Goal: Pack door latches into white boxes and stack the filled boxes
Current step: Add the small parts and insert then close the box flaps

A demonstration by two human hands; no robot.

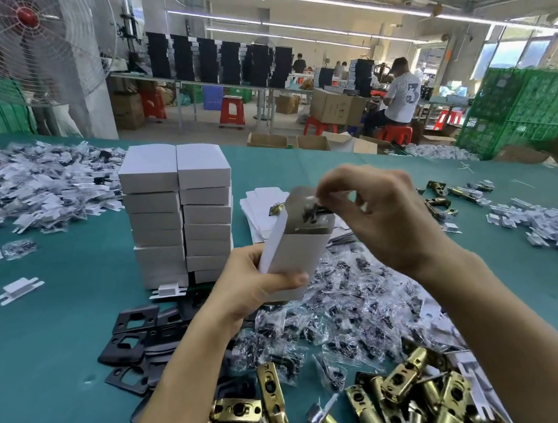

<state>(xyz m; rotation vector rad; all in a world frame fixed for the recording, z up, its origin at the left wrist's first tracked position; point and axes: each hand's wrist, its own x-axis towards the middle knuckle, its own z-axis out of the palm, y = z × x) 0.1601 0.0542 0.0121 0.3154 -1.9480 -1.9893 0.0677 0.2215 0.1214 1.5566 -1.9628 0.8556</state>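
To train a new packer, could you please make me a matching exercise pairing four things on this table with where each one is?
Things:
1 stacked white boxes
2 brass latches
3 black plates
4 open white box

Places:
A gripped by the left hand
B piled nearest the camera
C lying flat, near left
D standing in two columns

Pairs: 1-D, 2-B, 3-C, 4-A

Glossy brass latches [411, 400], matt paper box [296, 257]
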